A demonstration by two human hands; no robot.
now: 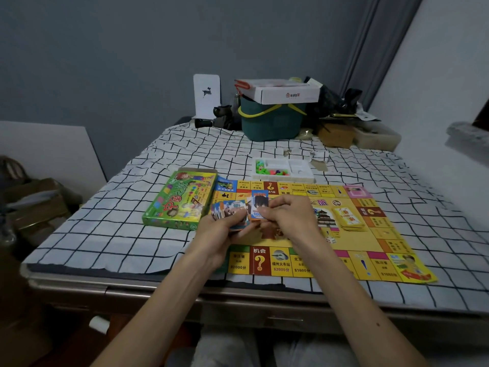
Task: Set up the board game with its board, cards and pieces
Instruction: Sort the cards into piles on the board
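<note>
Left hand (222, 231) gripping fanned cards (229, 207), right hand (288, 213) pinching one card (259, 205), both above board (370, 242)

"机会" and "$2000分" on board (370, 242)

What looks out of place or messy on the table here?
Torn scraps of pale card lie loose on the black-and-white checked cloth just behind the white plastic piece tray. The cloth's near edge is rumpled and stops short of the table edge, and the near right corner of the yellow paper game board seems lifted.
</note>
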